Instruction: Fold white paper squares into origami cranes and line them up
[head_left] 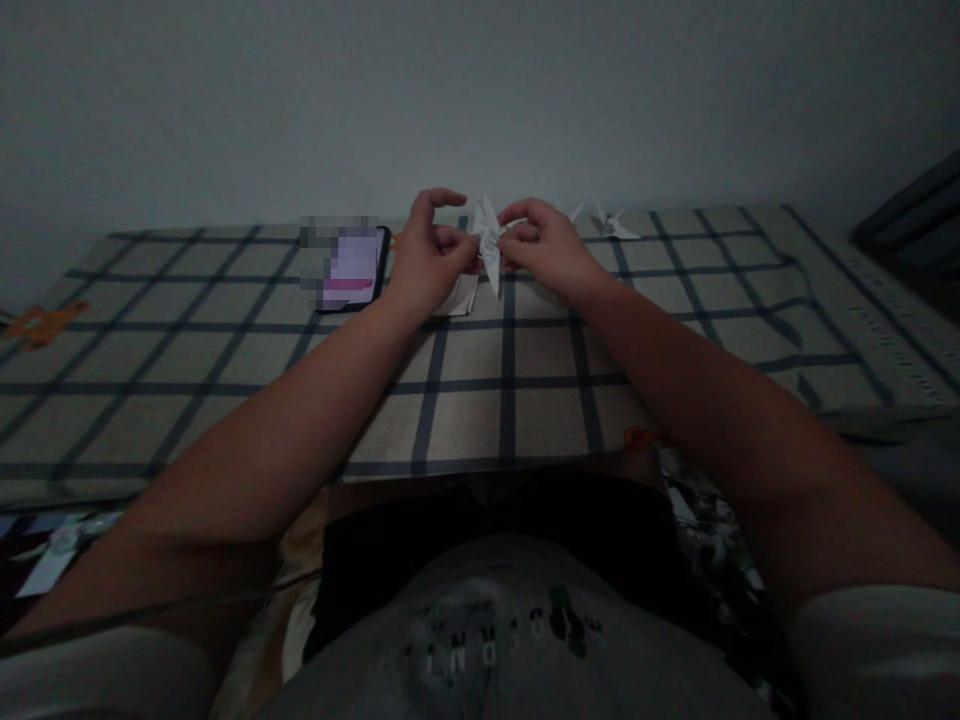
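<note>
Between my two hands, just above the checked cloth, is a white folded-paper crane (pixel 489 245), its points reaching up and down. My left hand (pixel 435 248) pinches its left side with thumb and a finger, while the index finger curves free above. On the other side, my right hand (pixel 546 245) has its fingertips closed on the crane's right side. Some white paper (pixel 459 298) lies on the cloth under my left hand, partly covered by it. Small reddish bits show behind the crane; what they are I cannot tell.
A phone (pixel 352 268) with a lit, partly blurred screen lies left of my hands. Another white paper crane (pixel 616 224) rests beyond my right hand, near the wall. The checked tablecloth (pixel 469 400) ends close to my lap. An orange cord-like shape (pixel 49 323) lies far left.
</note>
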